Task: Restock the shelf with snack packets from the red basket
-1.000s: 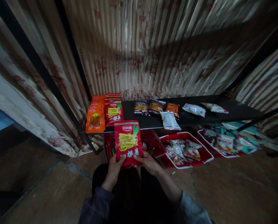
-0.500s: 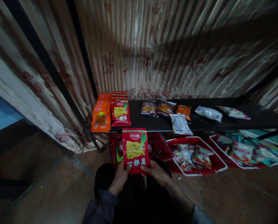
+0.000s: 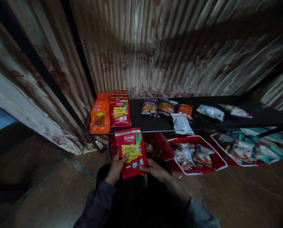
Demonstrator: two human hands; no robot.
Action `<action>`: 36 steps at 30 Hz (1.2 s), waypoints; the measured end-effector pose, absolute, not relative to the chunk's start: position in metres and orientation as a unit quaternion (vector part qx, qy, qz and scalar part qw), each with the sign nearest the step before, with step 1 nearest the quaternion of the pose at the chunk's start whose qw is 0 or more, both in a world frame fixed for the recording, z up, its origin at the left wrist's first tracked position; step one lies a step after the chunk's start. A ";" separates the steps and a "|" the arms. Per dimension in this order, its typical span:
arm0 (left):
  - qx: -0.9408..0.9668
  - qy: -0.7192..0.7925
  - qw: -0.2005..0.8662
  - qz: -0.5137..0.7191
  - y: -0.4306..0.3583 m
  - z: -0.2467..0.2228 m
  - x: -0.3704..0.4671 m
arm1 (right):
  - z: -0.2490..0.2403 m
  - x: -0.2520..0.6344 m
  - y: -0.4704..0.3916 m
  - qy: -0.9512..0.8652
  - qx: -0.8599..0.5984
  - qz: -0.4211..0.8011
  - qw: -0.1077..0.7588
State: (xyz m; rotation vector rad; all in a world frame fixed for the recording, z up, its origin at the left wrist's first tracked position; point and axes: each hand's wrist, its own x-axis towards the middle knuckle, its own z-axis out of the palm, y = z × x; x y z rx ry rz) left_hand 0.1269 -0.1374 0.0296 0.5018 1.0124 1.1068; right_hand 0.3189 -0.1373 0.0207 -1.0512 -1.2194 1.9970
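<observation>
Between my two hands is a red snack bag (image 3: 131,148) with yellow sticks and a green onion printed on its front. My left hand (image 3: 116,167) grips its left side, thumb lying over the front. On the lower right edge, my right hand (image 3: 155,170) pinches it, thumb in front; the fingers behind the bag are hidden. The bag is held just before the front edge of a black shelf (image 3: 136,118). There, a row of matching red bags (image 3: 120,112) overlaps one behind another, beside a row of orange snack bags (image 3: 99,117).
Further right on the shelf lie dark snack packs (image 3: 150,107), an orange pack (image 3: 185,110) and a white pack (image 3: 182,123) jutting over the edge. Red baskets (image 3: 218,167) with snack bags stand below. A black post (image 3: 80,47) rises at the left, before a striped curtain (image 3: 155,63).
The held red bag has shifted slightly left and tilted. My left hand has moved up its left side, its thumb now further over the front. The whole view has shifted slightly.
</observation>
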 end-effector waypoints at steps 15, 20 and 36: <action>0.205 0.488 0.693 0.490 -0.127 0.029 0.123 | 0.026 0.284 -0.120 -0.287 -0.452 0.731 0.424; 0.225 0.458 0.704 0.494 -0.130 0.032 0.125 | 0.028 0.283 -0.124 -0.277 -0.460 0.710 0.455; 0.241 0.510 0.664 0.490 -0.112 0.025 0.139 | 0.022 0.296 -0.116 -0.255 -0.473 0.706 0.462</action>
